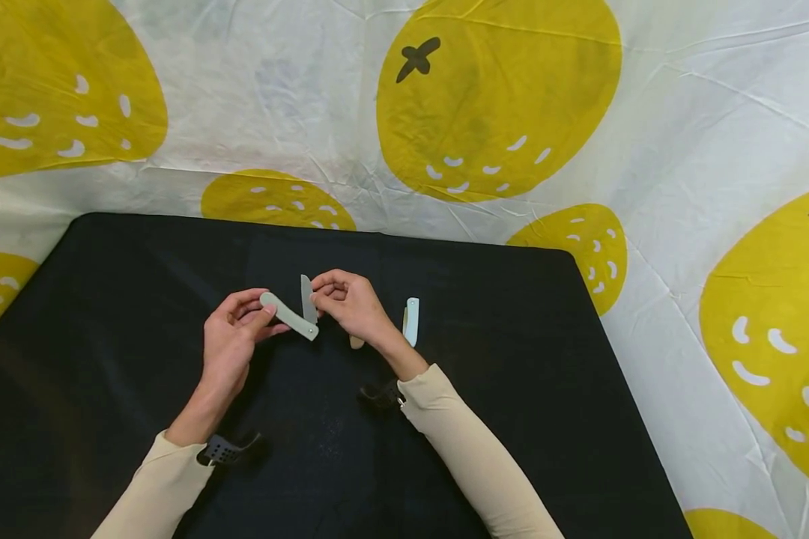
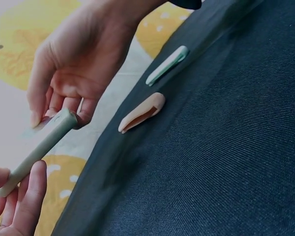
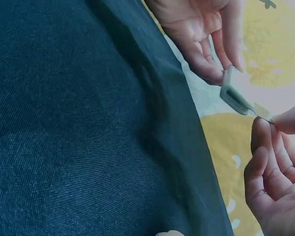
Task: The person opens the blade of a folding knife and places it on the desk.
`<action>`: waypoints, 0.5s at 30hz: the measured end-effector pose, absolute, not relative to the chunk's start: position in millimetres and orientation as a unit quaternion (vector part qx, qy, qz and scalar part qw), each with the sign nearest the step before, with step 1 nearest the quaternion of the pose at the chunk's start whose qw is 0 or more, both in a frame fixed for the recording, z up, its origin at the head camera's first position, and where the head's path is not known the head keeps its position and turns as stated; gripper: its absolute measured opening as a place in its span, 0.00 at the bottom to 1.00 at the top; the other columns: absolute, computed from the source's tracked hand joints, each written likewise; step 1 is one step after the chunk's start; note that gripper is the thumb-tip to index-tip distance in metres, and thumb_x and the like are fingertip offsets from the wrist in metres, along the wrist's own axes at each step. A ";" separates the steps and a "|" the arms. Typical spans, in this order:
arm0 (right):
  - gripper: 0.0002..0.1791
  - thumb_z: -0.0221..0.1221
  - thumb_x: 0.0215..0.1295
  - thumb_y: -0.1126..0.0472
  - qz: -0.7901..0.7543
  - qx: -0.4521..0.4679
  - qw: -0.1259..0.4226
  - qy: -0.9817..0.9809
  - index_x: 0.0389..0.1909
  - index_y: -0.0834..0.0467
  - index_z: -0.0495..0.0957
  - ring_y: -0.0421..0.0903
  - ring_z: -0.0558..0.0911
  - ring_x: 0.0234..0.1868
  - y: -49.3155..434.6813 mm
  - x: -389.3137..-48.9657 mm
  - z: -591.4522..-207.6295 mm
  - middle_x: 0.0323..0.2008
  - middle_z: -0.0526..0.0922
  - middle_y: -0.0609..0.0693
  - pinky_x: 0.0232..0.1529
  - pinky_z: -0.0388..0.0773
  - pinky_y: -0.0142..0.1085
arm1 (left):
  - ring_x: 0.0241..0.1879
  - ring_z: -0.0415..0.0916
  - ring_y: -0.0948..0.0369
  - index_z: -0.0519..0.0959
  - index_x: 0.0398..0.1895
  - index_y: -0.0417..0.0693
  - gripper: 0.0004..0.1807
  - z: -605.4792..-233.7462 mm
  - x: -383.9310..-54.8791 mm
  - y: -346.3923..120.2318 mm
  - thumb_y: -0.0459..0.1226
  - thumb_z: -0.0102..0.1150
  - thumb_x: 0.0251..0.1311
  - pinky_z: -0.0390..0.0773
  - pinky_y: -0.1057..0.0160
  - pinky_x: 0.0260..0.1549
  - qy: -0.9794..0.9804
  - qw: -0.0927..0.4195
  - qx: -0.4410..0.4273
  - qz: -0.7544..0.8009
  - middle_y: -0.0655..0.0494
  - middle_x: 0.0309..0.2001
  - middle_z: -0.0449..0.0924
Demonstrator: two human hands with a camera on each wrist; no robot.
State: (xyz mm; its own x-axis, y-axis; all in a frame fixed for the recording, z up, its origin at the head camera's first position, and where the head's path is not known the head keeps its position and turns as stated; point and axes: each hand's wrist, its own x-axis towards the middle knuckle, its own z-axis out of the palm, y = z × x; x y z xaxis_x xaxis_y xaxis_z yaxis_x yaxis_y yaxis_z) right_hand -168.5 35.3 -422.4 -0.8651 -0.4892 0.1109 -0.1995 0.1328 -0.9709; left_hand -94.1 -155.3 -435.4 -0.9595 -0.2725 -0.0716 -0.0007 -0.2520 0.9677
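Note:
A folding knife with a curved pale green handle is held up over the black table, its blade swung partway out. My left hand grips the handle near its far end, thumb on top. The thumb and fingers of my right hand pinch the blade, as the right wrist view also shows. Just beyond the hands in the left wrist view lies a peach folding knife, folded; in the head view my right hand mostly hides it. Next to it rests a light blue-green folding knife.
A black cloth covers the table. Behind and to the right hangs a white sheet with yellow fruit prints. Both wrists wear dark straps below beige sleeves.

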 end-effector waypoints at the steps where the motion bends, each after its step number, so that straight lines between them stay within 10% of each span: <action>1: 0.10 0.62 0.70 0.71 -0.618 -0.230 0.118 0.743 0.49 0.69 0.80 0.65 0.85 0.35 35.5 -168.9 -423.1 0.38 0.86 0.66 0.45 0.83 0.60 | 0.34 0.84 0.67 0.77 0.55 0.38 0.15 -435.5 -94.2 -155.2 0.25 0.62 0.67 0.88 0.64 0.35 -0.605 0.087 0.113 -0.783 0.55 0.41 0.80; 8: 0.13 0.62 0.71 0.69 -0.616 -0.243 0.152 0.734 0.54 0.66 0.78 0.43 0.84 0.32 38.7 -174.5 -423.4 0.42 0.86 0.66 0.50 0.83 0.59 | 0.34 0.85 0.68 0.76 0.57 0.37 0.15 -435.1 -94.2 -155.8 0.25 0.61 0.68 0.88 0.66 0.34 -0.611 0.093 0.110 -0.779 0.56 0.41 0.80; 15: 0.17 0.64 0.68 0.72 -0.602 -0.266 0.162 0.735 0.57 0.67 0.78 0.65 0.84 0.36 43.2 -176.6 -419.3 0.40 0.86 0.65 0.43 0.82 0.57 | 0.37 0.83 0.67 0.77 0.60 0.44 0.17 -438.0 -91.9 -156.8 0.29 0.62 0.70 0.88 0.65 0.37 -0.653 0.069 0.056 -0.752 0.56 0.44 0.76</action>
State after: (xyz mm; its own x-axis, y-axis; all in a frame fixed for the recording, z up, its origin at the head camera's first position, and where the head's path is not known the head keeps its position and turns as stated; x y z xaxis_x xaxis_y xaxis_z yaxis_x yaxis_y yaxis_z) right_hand -176.6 43.2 -419.3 -0.8059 -0.5865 0.0810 -0.1954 0.1343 -0.9715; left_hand -91.9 -156.8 -438.0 -0.9842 -0.1772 0.0066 0.0312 -0.1366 0.9901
